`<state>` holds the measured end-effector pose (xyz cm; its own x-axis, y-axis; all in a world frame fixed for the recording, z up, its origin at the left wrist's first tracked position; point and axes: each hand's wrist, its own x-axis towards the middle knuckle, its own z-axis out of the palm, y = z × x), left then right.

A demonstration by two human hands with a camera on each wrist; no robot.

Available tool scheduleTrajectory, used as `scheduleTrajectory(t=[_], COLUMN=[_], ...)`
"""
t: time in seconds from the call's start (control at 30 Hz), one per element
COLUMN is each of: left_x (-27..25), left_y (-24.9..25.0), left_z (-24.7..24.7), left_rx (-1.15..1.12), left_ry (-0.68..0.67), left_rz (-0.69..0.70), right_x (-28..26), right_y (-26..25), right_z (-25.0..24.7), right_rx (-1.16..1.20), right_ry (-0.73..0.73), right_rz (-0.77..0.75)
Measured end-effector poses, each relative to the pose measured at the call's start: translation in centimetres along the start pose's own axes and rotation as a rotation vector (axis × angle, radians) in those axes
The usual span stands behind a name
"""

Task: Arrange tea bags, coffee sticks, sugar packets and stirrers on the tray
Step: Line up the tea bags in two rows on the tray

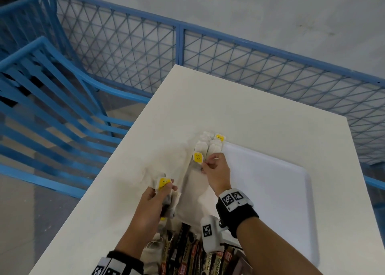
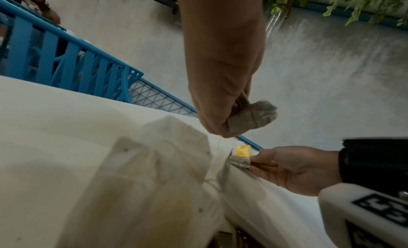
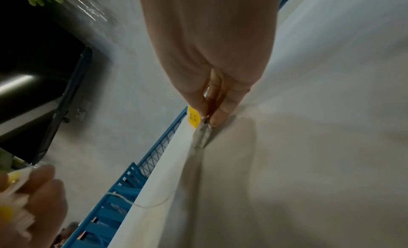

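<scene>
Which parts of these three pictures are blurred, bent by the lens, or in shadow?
Head view: the blue metal chair is smeared by motion and the blue wire fence bows. Left wrist view: the near white paper tea bags are out of focus. Right wrist view: the left hand is blurred, and shadow covers the white table.

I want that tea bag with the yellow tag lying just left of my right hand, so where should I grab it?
Pinch the yellow tag from above, at the near end of the tea bag. It lies flat on the table, and the tag looks stiffer than the soft pouch.
</scene>
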<state>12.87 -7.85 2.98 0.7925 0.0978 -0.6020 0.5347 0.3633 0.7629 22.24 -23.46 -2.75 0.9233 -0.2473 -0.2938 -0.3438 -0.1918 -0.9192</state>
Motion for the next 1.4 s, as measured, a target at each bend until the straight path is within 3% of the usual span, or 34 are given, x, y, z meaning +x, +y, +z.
scheduleTrajectory(t=[0.3,0.5,0.57,0.7,0.8,1.13,1.3,1.4], left_x=[0.6,0.4,0.4,-0.2,-0.3,-0.8,-0.9,-1.3], left_y=[-0.3,-0.2,-0.3,-0.1,-0.2,-0.6,-0.8,-0.6], left_z=[-0.4,0.2,0.3,1.2,1.5,2.2,1.7,1.4], left_rx=[-0.004,0.051,0.086,0.123,0.182,0.216,0.195,0.195], left_ry=[0.008,-0.032,-0.049,-0.131,-0.169,-0.196,-0.160,-0.103], left_rz=[-0.023,0.008,0.025,0.119,0.165,0.104,0.091,0.091], right_x=[1.3,0.0,-1.6,-5.3,-7.3,-8.7,-8.4,-7.6], right_y=[0.2,-0.8,-2.1,-4.3,-4.6,-3.6,-3.2,-2.7], right_z=[0.6,0.2,-0.1,-1.2,-2.2,-3.8,-5.0,-5.7], right_rx=[-0.167,-0.142,-0.084,-0.038,0.021,0.146,0.518,0.610], right_ry=[0.052,0.081,-0.048,-0.513,-0.658,-0.487,-0.472,-0.404], right_rz=[-0.104,-0.126,-0.130,-0.068,-0.011,-0.002,0.190,0.237])
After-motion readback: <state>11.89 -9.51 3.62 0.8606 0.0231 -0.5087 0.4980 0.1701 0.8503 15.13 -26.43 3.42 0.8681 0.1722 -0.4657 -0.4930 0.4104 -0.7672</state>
